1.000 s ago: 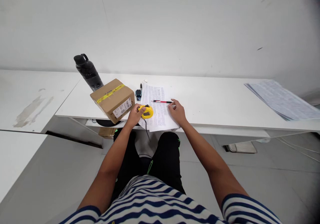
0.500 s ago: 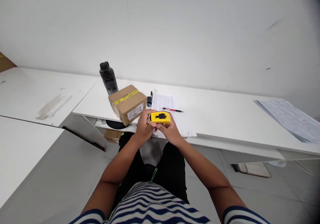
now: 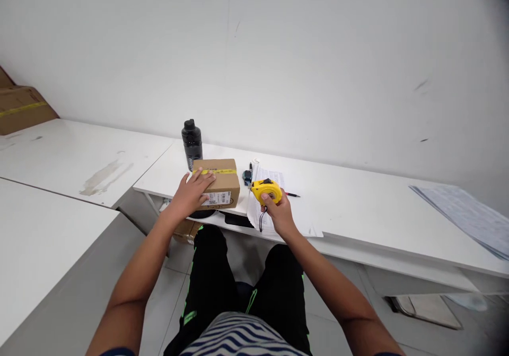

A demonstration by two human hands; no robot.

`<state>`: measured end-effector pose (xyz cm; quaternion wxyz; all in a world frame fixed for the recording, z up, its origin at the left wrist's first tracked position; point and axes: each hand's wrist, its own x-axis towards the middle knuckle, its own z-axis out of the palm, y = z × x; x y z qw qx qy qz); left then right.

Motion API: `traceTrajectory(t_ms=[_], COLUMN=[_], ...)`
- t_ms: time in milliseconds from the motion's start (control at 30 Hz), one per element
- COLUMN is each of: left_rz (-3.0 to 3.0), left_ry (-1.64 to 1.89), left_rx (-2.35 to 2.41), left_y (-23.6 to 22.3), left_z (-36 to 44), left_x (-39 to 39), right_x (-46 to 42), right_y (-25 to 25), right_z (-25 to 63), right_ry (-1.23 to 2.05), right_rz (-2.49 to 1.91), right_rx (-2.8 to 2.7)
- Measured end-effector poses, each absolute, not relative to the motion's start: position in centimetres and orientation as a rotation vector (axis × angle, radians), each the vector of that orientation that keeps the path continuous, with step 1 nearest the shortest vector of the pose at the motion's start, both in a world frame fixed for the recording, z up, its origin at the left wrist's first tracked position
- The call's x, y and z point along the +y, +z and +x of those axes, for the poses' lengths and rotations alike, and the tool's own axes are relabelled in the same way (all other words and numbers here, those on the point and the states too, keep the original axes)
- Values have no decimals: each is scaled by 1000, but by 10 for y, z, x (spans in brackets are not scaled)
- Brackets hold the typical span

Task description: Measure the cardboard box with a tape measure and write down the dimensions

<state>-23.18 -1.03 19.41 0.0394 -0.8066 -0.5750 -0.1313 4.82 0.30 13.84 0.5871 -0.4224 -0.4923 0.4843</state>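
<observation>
My left hand clasps the left part of a taped cardboard box, fingers spread over its top and thumb against the labelled front. The box rests at the front edge of the white desk. In my right hand is a yellow tape measure, held just right of the box above some papers. A black wrist strap dangles from it. No blade is visibly drawn out. Partly behind my right hand lies a red and black pen.
Behind the box stands a dark bottle. A small dark gadget lies between box and papers. On the right is a stack of printed sheets. Another carton sits far left, and a wall rises behind the desk.
My left hand has left the tape measure and moved onto the box, which now sits turned squarer to me. The right hand alone holds the tape measure, now tilted upright. The view has shifted.
</observation>
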Motion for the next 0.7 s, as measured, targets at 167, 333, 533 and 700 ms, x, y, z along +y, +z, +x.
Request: traceTrajectory(t_ms=[167,333,533,700], left_rz=[-2230,-2438,-2573,-2302], left_ry=[-1093,-1777,-1861,-2180], left_rx=[-1811,-2177,-2355,-2366], left_y=[202,218,233,235], left_z=[-217,-187,-195,-246], left_x=[-39,-51,-48,-23], right_x=[5,1,5,44], right_y=[160,184,201,196], right_z=[36,18,19,56], right_ry=[1009,780,683,713], right_rz=[-946,-782,-821,-931], right_rx=[-1303,-1689,-2020,-1934])
